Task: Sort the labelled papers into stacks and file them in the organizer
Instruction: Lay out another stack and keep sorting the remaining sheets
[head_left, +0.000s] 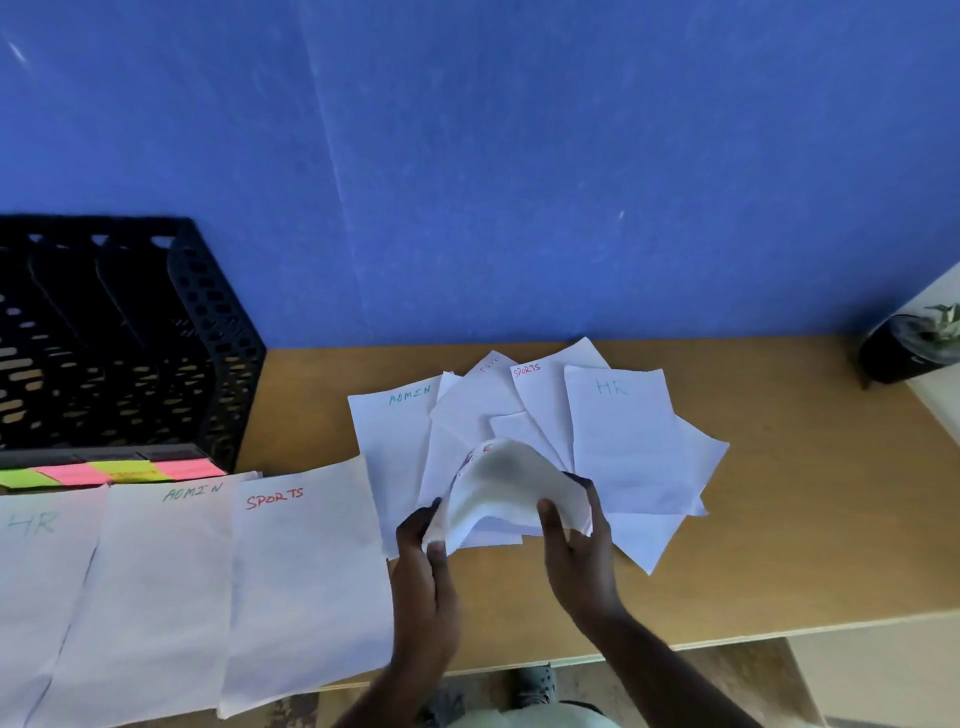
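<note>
Both hands are holding one bent sheet above the loose pile of papers in the middle of the wooden counter: the left hand is pinching its left edge with thumb and fingers curled on it, and the right hand is gripping its right side, the thumb lying on top of the paper. The sheet is arching upward between them, and some red and blue writing is showing on its far part, but I cannot read it. The pile under it is lying fanned out, with an ADMIN sheet at the left, a SPORTS sheet further back and an HR sheet at the right. To the left, three sorted stacks are lying side by side along the front edge of the counter: the HR stack, the ADMIN stack and the SPORTS stack, this last one just beside the left hand. Behind these stacks the black mesh organizer is standing against the blue wall, with green and pink sticky labels along its front. A small plant in a dark pot is standing at the far right
</note>
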